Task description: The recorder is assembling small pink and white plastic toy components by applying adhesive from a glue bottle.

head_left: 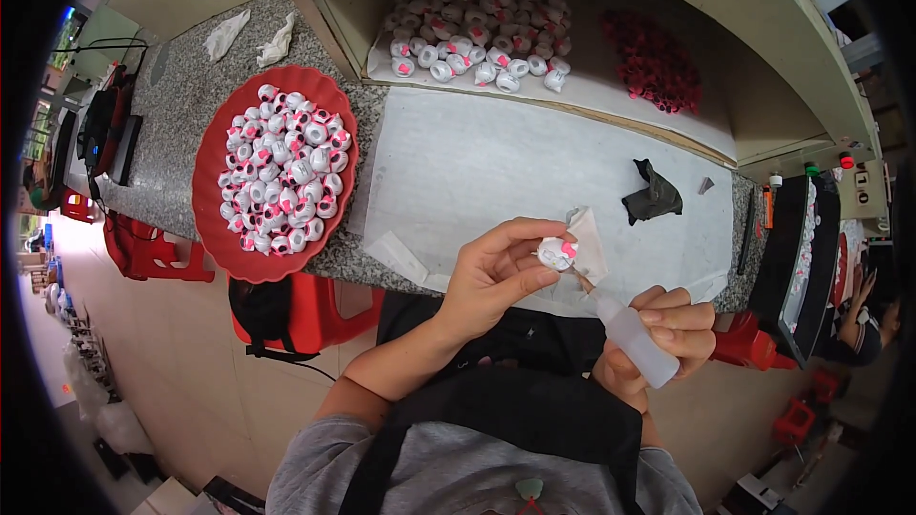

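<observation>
Between the thumb and fingers of my left hand [496, 272] is a small rounded white toy piece [553, 254] with a pink patch. My right hand [679, 326] is wrapped round a translucent white squeeze bottle [637, 343]. The bottle is tilted, its narrow tip pointing up at the toy piece; whether they touch I cannot tell. A white cloth [589, 246] shows just behind the piece, and I cannot tell if my left fingers hold it too. Beneath both hands lies a white paper sheet [448, 167] on the granite-patterned table.
To the left, a red scalloped tray [205, 176] holds many similar pieces. More white pieces [477, 19] and small dark red parts [658, 62] fill the shelf behind. A crumpled black cloth [654, 195] lies at right, near a narrow conveyor [790, 267]. Red stools [324, 310] stand below.
</observation>
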Motion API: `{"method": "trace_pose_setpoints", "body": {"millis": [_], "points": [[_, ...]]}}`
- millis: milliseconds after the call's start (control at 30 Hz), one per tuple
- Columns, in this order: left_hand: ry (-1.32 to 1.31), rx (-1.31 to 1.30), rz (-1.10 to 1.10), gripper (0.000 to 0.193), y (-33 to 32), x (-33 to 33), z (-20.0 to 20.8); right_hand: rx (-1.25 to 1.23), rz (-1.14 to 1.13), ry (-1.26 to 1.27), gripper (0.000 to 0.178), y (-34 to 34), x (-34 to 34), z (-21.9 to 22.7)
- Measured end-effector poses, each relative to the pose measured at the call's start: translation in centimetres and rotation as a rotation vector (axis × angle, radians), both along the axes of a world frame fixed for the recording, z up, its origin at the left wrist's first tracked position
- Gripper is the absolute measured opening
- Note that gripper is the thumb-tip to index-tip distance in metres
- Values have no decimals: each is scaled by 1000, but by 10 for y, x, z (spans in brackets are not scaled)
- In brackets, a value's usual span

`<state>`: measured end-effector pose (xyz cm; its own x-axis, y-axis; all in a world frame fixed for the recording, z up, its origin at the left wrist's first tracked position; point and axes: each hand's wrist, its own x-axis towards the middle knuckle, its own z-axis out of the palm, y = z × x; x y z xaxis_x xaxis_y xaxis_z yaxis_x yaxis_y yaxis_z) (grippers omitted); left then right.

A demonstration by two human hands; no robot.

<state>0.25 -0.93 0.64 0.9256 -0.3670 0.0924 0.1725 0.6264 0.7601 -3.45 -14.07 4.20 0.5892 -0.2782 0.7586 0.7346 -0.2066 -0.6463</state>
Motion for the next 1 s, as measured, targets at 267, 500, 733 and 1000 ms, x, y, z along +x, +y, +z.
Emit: {"method": "trace_pose_setpoints", "body": {"millis": [267,500,733,1000], "points": [[-9,2,-19,34,-1,-1,1,-8,21,30,38,0,-3,1],[-127,9,12,32,-2,-2,2,-4,60,8,38,-3,-4,0],[-244,167,78,31,-2,-3,1,-5,102,1,40,-2,-3,-3],[-269,209,115,31,-1,0,-2,-87,247,113,51,-18,-5,2]]}}
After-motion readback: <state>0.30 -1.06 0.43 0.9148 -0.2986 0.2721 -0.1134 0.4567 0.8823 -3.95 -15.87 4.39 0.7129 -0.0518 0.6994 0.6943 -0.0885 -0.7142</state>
